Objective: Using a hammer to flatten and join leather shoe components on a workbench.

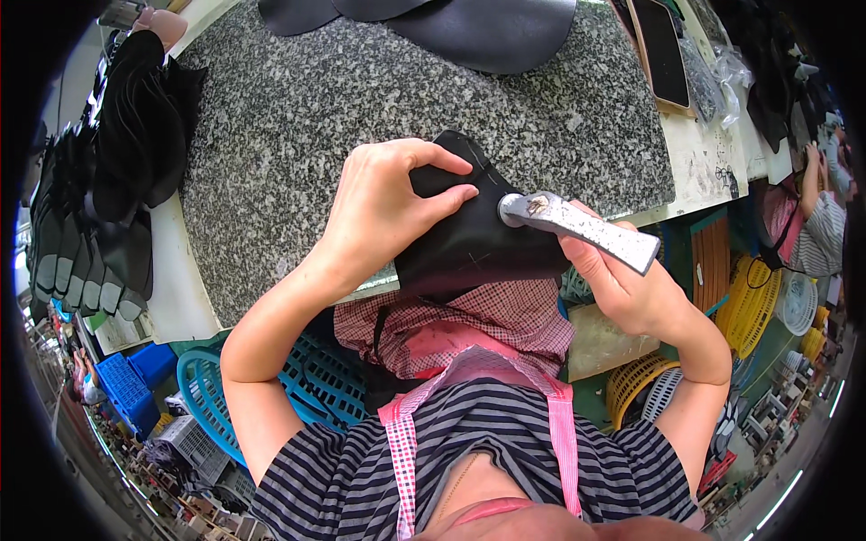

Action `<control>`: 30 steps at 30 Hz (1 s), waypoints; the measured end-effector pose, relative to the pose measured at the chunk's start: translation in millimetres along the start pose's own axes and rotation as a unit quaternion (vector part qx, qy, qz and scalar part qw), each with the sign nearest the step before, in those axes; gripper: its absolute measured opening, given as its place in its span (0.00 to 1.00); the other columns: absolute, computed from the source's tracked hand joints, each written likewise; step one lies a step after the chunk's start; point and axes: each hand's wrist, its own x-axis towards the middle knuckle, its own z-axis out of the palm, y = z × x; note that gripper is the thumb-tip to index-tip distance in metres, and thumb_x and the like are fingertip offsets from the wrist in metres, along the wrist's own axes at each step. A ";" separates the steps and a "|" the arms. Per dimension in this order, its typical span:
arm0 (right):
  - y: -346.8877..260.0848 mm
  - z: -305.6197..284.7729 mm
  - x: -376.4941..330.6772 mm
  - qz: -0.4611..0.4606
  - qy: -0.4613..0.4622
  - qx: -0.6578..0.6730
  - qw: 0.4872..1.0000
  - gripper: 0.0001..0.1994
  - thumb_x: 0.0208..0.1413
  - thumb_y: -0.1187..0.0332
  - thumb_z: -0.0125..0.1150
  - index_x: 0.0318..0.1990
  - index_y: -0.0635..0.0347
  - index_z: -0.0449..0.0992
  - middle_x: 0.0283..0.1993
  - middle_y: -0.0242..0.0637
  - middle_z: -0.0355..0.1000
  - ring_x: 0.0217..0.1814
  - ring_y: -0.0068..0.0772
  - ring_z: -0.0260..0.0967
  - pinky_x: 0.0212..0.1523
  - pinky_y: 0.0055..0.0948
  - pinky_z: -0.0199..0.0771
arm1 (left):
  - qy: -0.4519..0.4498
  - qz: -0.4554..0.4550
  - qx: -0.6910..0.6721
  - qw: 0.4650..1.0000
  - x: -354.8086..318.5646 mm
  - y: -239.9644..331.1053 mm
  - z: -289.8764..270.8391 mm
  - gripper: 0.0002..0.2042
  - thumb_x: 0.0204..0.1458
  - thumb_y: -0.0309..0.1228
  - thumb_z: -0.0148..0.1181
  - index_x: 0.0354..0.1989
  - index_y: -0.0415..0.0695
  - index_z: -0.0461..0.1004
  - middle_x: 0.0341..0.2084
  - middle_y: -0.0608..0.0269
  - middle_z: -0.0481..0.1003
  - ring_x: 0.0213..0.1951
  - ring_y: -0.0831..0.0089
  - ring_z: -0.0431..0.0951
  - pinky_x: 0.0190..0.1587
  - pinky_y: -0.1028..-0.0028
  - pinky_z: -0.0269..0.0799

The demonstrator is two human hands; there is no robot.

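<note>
A black leather piece (460, 243) lies on the speckled stone slab (298, 117) and hangs over its near edge. Pale marked lines and a small cross show on it. My left hand (383, 194) is closed on the leather, thumb and forefinger tips almost together near its folded upper part. My right hand (622, 279) grips a hammer (586, 233), its fingers wrapped round a handle that is mostly hidden. The hammer's round face meets or hovers just over the leather's right edge, beside my left fingertips; I cannot tell which.
More black leather pieces (487, 36) lie at the slab's far edge. Stacked black pieces (135, 135) fill the left side. A phone (661, 54) rests at the far right. Blue baskets (316, 383) and yellow baskets (749, 307) stand below the table. Another person (816, 230) is at the right.
</note>
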 end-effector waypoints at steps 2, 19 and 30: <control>3.1 0.2 1.0 0.000 0.014 0.003 1.000 0.12 0.64 0.71 0.49 0.51 0.69 0.69 0.22 0.49 0.63 0.22 0.54 0.66 0.26 0.39 0.64 | -0.006 -0.022 -0.020 1.000 -0.1 1.5 -0.5 0.10 0.44 0.29 0.71 0.35 0.39 0.82 0.33 0.52 0.82 0.37 0.58 0.83 0.44 0.68 0.77; 0.7 -7.0 39.6 -0.050 0.084 -0.061 0.993 0.11 0.62 0.73 0.47 0.45 0.71 0.71 0.31 0.53 0.70 0.29 0.58 0.71 0.31 0.42 0.71 | -0.006 -0.013 0.012 1.000 -0.3 3.4 -0.1 0.10 0.43 0.27 0.72 0.35 0.39 0.82 0.31 0.57 0.82 0.36 0.67 0.83 0.43 0.73 0.75; 2.9 7.1 40.6 -0.105 0.073 -0.159 0.979 0.10 0.63 0.71 0.49 0.42 0.70 0.71 0.28 0.60 0.72 0.31 0.64 0.70 0.31 0.52 0.70 | 0.027 -0.015 0.068 0.997 -27.5 5.9 -1.2 0.14 0.45 0.29 0.70 0.40 0.41 0.78 0.35 0.55 0.79 0.41 0.57 0.79 0.44 0.65 0.74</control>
